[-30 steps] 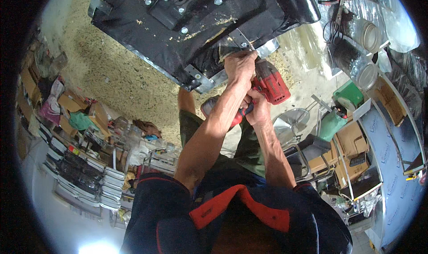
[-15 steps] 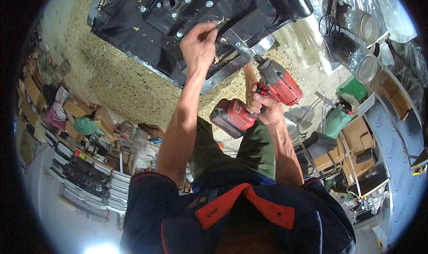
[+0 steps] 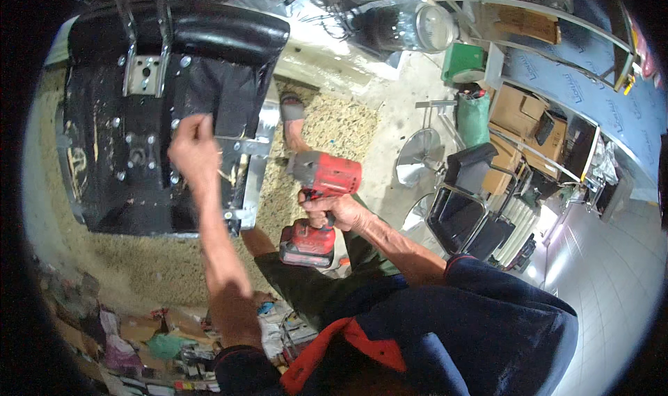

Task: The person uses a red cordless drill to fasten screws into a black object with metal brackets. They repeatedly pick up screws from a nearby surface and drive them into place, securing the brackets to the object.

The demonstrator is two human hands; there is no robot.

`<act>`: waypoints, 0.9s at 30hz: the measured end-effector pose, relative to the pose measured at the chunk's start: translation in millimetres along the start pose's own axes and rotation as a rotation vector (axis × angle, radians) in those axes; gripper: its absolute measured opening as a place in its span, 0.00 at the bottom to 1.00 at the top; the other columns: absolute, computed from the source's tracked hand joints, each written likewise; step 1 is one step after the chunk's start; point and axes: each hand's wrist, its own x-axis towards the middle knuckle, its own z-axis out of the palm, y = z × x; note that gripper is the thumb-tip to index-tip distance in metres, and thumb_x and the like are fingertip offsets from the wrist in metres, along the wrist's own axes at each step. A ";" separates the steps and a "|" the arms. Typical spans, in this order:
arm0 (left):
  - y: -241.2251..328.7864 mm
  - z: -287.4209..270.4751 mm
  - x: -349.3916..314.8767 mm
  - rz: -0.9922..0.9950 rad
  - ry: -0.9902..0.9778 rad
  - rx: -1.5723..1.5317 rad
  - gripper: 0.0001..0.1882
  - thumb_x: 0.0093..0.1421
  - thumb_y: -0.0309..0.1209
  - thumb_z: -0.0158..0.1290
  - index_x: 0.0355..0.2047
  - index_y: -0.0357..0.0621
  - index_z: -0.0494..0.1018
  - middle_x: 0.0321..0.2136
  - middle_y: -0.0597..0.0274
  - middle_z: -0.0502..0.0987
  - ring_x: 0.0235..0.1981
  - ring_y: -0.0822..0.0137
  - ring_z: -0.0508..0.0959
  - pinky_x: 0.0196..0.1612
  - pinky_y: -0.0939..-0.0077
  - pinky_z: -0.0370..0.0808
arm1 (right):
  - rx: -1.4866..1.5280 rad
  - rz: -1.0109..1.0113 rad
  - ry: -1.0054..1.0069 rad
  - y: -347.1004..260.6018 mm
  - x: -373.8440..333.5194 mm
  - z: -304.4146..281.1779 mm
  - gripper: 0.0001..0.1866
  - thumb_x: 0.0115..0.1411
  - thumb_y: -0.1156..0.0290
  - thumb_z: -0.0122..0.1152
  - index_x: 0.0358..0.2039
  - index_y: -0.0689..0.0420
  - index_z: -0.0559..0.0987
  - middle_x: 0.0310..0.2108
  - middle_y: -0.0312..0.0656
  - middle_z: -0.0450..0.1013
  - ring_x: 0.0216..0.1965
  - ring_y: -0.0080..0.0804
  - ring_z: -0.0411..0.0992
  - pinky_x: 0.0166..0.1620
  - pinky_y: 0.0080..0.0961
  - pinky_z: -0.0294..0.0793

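In my right hand (image 3: 334,211) is a red and black cordless impact driver (image 3: 327,173), gripped by its handle; its nose points left toward the black seat's right edge. The black upholstered seat (image 3: 104,201) lies with its bolted underside facing up. My left hand (image 3: 193,149) is over its middle right part, slightly blurred, with fingers curled together; whatever they hold, if anything, is hidden. A metal strip (image 3: 245,147) runs out over the seat's edge beside that hand. Bolt heads dot the cover, several of them around a round hole.
Chrome tubes on a bracket (image 3: 145,75) cross the seat's far part. Glass jars (image 3: 435,27) stand at the back. To the right are a green box (image 3: 464,63), cardboard boxes (image 3: 518,111) and a black-framed chair (image 3: 456,219). Mixed clutter (image 3: 167,344) lies at the lower left.
The view has swung to the right, so the seat now appears further left. My left hand remains over the seat; my right hand still grips the impact driver.
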 end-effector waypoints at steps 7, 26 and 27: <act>154.5 53.7 -141.0 0.090 -0.672 -0.788 0.14 0.54 0.21 0.62 0.41 0.39 0.75 0.36 0.55 0.81 0.34 0.65 0.82 0.40 0.73 0.78 | 0.204 0.032 -0.042 0.7 -19.1 -11.5 0.12 0.61 0.74 0.64 0.44 0.57 0.74 0.22 0.32 0.67 0.18 0.23 0.64 0.23 0.23 0.65; -35.9 -42.2 -142.1 -0.534 -0.190 -1.182 0.10 0.64 0.25 0.58 0.45 0.37 0.79 0.35 0.56 0.82 0.34 0.66 0.81 0.35 0.73 0.77 | -0.061 0.060 -0.141 3.0 -25.9 33.6 0.12 0.60 0.76 0.66 0.42 0.60 0.74 0.23 0.31 0.66 0.20 0.21 0.62 0.26 0.21 0.61; -35.1 -39.4 -141.9 -0.556 -0.145 -1.205 0.11 0.64 0.25 0.58 0.46 0.37 0.79 0.38 0.55 0.82 0.37 0.65 0.82 0.35 0.73 0.77 | -0.081 0.060 -0.125 3.3 -25.3 35.1 0.12 0.60 0.76 0.66 0.42 0.60 0.74 0.23 0.31 0.66 0.20 0.21 0.62 0.25 0.21 0.61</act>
